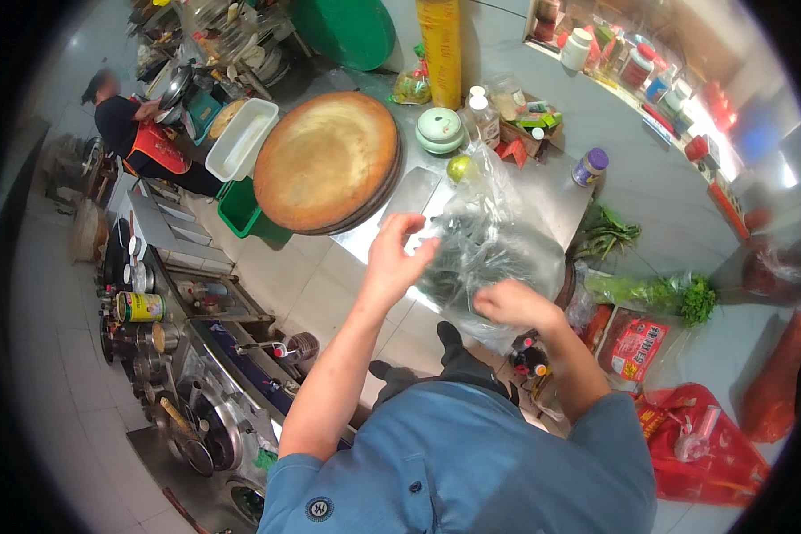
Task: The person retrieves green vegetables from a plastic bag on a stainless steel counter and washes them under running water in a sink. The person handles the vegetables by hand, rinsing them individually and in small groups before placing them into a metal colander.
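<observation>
A clear plastic bag (484,250) with dark green contents lies at the front of a stainless steel table (561,213), and part of it hangs over the edge. My left hand (397,260) is at the bag's left side, thumb and fingers apart, with nothing in it. On the bag's near right side, my right hand (517,304) has its fingers curled on the plastic; they are somewhat blurred. Just beyond my left hand lies a broad flat blade, apparently a cleaver (410,193). A yellow-green round fruit (459,169) sits behind the bag.
Stacked round wooden chopping boards (327,160) stand at left, beside a green bin (240,210). A lidded pale green pot (439,130) and a purple-lidded jar (590,167) are farther back. Leafy greens (607,230) lie right. A co-worker (140,127) stands far left, near the stove (207,427).
</observation>
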A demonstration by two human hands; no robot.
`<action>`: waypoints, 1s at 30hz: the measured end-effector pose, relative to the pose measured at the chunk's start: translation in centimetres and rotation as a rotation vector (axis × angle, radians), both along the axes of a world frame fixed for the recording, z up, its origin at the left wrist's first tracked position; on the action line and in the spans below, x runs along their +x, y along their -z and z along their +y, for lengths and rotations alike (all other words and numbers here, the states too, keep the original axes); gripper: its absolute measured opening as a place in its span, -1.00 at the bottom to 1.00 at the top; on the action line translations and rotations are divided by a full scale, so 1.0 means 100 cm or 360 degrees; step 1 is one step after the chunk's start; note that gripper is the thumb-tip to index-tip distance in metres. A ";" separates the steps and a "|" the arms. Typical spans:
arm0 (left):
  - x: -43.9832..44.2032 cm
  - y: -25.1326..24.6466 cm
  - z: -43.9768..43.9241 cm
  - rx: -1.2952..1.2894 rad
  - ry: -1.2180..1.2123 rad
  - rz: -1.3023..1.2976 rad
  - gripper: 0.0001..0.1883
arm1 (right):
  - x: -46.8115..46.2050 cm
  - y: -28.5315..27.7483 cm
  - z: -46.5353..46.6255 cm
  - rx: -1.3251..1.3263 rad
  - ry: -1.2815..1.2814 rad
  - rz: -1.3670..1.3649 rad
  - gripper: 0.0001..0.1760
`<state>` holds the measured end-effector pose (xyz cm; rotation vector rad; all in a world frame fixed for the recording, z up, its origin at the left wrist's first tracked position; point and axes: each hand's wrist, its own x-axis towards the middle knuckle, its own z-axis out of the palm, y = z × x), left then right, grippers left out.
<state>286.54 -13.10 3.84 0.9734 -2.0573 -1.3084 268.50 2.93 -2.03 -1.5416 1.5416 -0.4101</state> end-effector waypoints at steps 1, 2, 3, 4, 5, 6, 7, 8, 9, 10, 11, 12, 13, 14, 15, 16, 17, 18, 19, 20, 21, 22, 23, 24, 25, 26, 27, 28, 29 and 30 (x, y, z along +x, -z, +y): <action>-0.006 0.004 0.005 -0.0126 -0.0013 -0.0174 -0.47 | -0.001 0.003 -0.014 -0.0035 0.0186 0.0084 -0.77; -0.016 0.011 0.010 -0.0337 -0.0011 -0.0258 -0.39 | 0.001 0.009 -0.032 -0.0173 0.0367 0.0092 -0.78; -0.027 0.018 0.012 -0.0593 -0.0024 -0.0285 -0.31 | 0.003 0.017 -0.047 -0.0286 0.0563 0.0077 -0.80; -0.036 0.026 0.014 -0.0554 0.0125 -0.0420 -0.11 | 0.003 0.024 -0.059 -0.0323 0.0511 0.0153 -0.80; -0.044 0.033 0.016 -0.0628 0.0217 -0.0451 -0.14 | 0.004 0.031 -0.068 -0.0320 0.0475 0.0218 -0.80; -0.050 0.040 0.018 -0.0572 0.0317 -0.0484 -0.16 | 0.005 0.038 -0.074 -0.0247 0.0457 0.0314 -0.81; -0.055 0.045 0.017 -0.0451 0.0446 -0.0607 -0.17 | 0.007 0.043 -0.075 -0.0451 0.0469 -0.0199 -0.79; -0.056 0.048 0.015 -0.0342 0.0366 -0.0510 -0.18 | 0.010 0.046 -0.073 -0.0515 0.0408 -0.0345 -0.76; -0.057 0.050 0.014 -0.0158 0.0317 -0.0507 -0.19 | 0.013 0.046 -0.069 -0.0662 0.0317 -0.0492 -0.73; -0.056 0.049 0.013 0.0020 0.0267 -0.0504 -0.20 | 0.018 0.045 -0.065 -0.0512 0.0384 -0.0697 -0.72; -0.054 0.047 0.013 -0.0037 0.0202 -0.0542 -0.20 | 0.024 0.043 -0.061 -0.0407 0.0414 -0.0904 -0.70; -0.052 0.043 0.012 -0.0106 0.0134 -0.0575 -0.19 | 0.029 0.039 -0.059 -0.0289 0.0325 -0.0773 -0.66; -0.052 0.039 0.010 -0.0179 0.0061 -0.0602 -0.19 | 0.032 0.033 -0.057 -0.0395 0.0145 -0.0599 -0.65; -0.049 0.033 0.010 -0.0277 0.0105 -0.0615 -0.22 | 0.040 0.028 -0.059 -0.0564 0.0090 -0.0545 -0.66; -0.048 0.028 0.009 -0.0310 0.0236 -0.0723 -0.25 | 0.050 0.022 -0.061 -0.0502 0.0062 -0.0423 -0.67; -0.046 0.023 0.008 -0.0377 0.0355 -0.0806 -0.27 | 0.056 0.015 -0.064 -0.0848 0.0087 -0.0295 -0.69; -0.044 0.019 0.007 -0.0447 0.0465 -0.0919 -0.30 | 0.062 0.009 -0.065 -0.1052 0.0113 -0.0141 -0.71; -0.041 0.015 0.006 -0.0580 0.0366 -0.0723 -0.45 | 0.065 0.002 -0.065 -0.1263 0.0105 0.0005 -0.73; -0.040 0.012 0.001 -0.0496 0.0323 -0.0795 -0.51 | 0.066 -0.003 -0.065 -0.1149 -0.0029 0.0038 -0.75; -0.037 0.010 -0.004 -0.0397 0.0290 -0.0960 -0.58 | 0.068 -0.007 -0.065 -0.1043 -0.0200 0.0055 -0.77; -0.033 0.008 -0.009 -0.0349 0.0227 -0.1074 -0.64 | 0.067 -0.009 -0.064 -0.1004 -0.0307 0.0070 -0.80; -0.027 0.006 -0.012 -0.0334 0.0068 -0.0892 -0.70 | 0.062 -0.008 -0.065 -0.1314 -0.0319 -0.0054 -0.83; -0.022 0.005 -0.016 -0.0381 -0.0110 -0.0657 -0.76 | 0.058 -0.004 -0.068 -0.1170 -0.0171 -0.0223 -0.84; -0.018 0.003 -0.019 -0.0354 -0.0298 -0.0464 -0.82 | 0.053 0.003 -0.071 -0.1063 -0.0012 -0.0457 -0.84; -0.013 0.001 -0.021 -0.0378 -0.0293 -0.0346 -0.84 | 0.045 0.015 -0.075 -0.0965 0.0112 -0.0702 -0.84; -0.008 -0.001 -0.022 -0.0325 -0.0310 -0.0271 -0.86 | 0.029 0.030 -0.085 -0.0801 0.0292 -0.0570 -0.80; -0.003 -0.004 -0.020 -0.0227 -0.0346 -0.0201 -0.88 | 0.010 0.048 -0.094 -0.0654 0.0428 -0.0451 -0.75; -0.001 -0.005 -0.018 -0.0271 -0.0328 -0.0213 -0.90 | -0.005 0.068 -0.100 -0.0429 0.0528 -0.0032 -0.75; 0.000 -0.007 -0.016 -0.0291 -0.0312 -0.0186 -0.91 | -0.017 0.089 -0.106 -0.0227 0.0645 0.0366 -0.74; -0.001 -0.008 -0.012 -0.0288 -0.0292 -0.0154 -0.91 | -0.030 0.110 -0.113 -0.0213 0.0713 0.0549 -0.73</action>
